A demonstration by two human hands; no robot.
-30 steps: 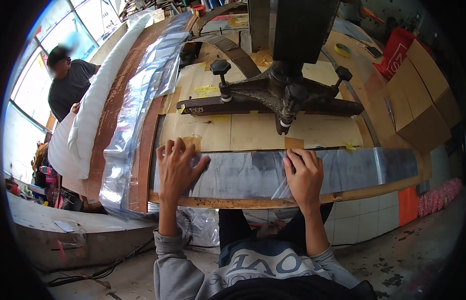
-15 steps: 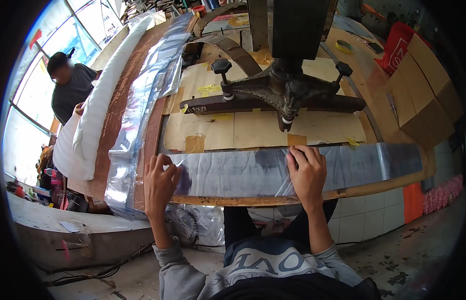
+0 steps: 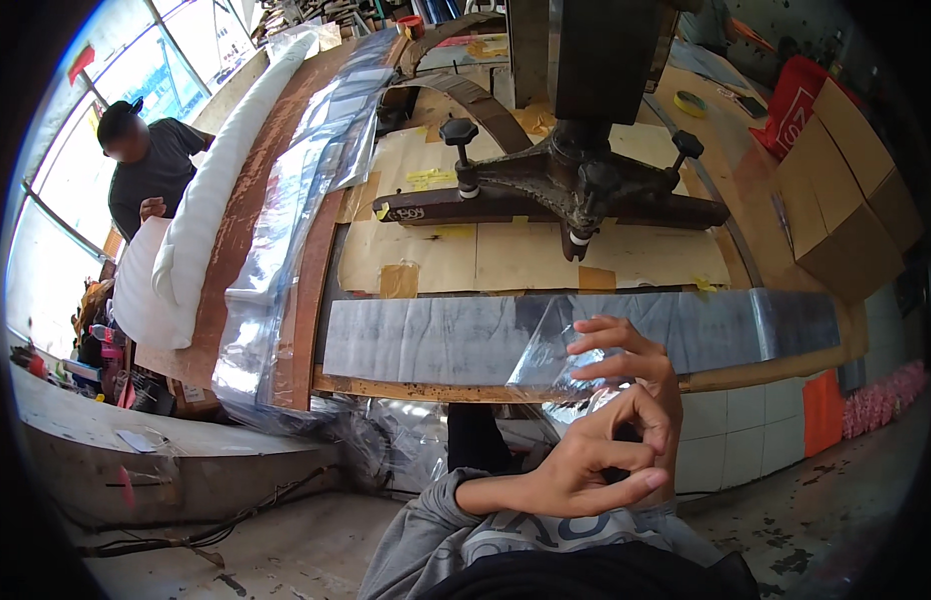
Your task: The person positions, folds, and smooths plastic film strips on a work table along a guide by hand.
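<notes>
Both hands [image 3: 606, 420] pinch a clear plastic sheet [image 3: 566, 350] at the table edge [image 3: 416, 388].

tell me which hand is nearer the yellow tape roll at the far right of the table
Right. The right hand is at the table's near edge on the clear plastic sheet; the left hand is lower, off the table, farther from the tape roll.

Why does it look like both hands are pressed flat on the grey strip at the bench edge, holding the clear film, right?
Not flat. The head view shows the left hand and right hand raised together, pinching the clear film off the grey strip.
</notes>
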